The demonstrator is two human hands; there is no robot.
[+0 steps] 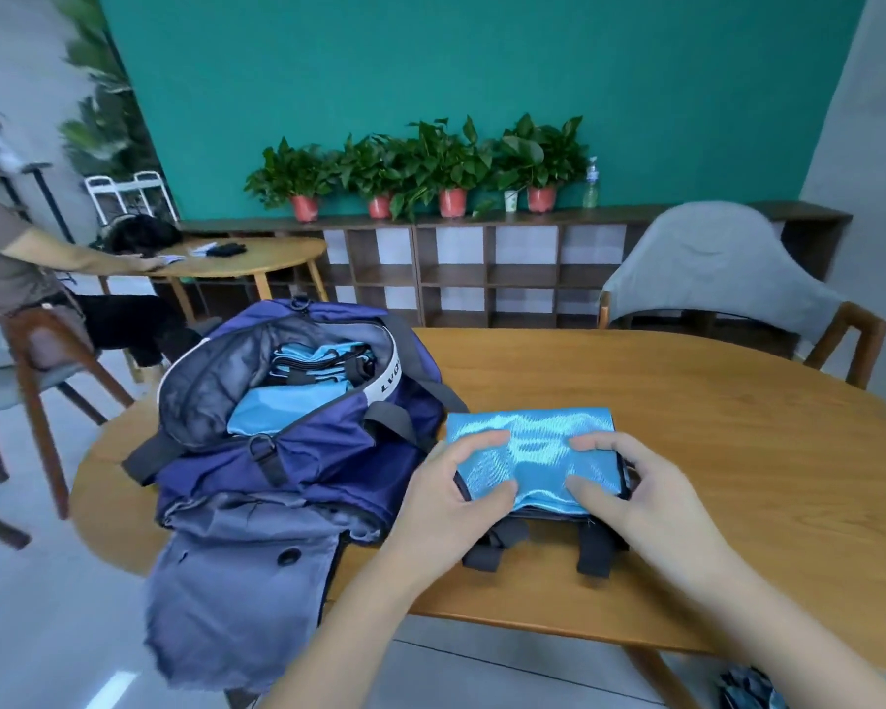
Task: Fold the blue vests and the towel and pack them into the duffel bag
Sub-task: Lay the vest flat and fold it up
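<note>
A folded shiny blue vest (530, 442) with black straps lies on the wooden table (712, 452), just right of the open navy duffel bag (328, 452). My left hand (448, 496) grips its left end, thumb on top and fingers curled at the edge. My right hand (630, 491) holds the right end the same way. Inside the bag lie more folded blue vests (303, 381) with black trim. The bag's grey flap (236, 596) hangs over the near table edge. I see no towel.
A grey-covered chair (712, 268) stands behind the table at the right. A seated person (16, 258) reaches to a small round table (241, 261) at the left. Potted plants (420, 166) line a low shelf along the green wall.
</note>
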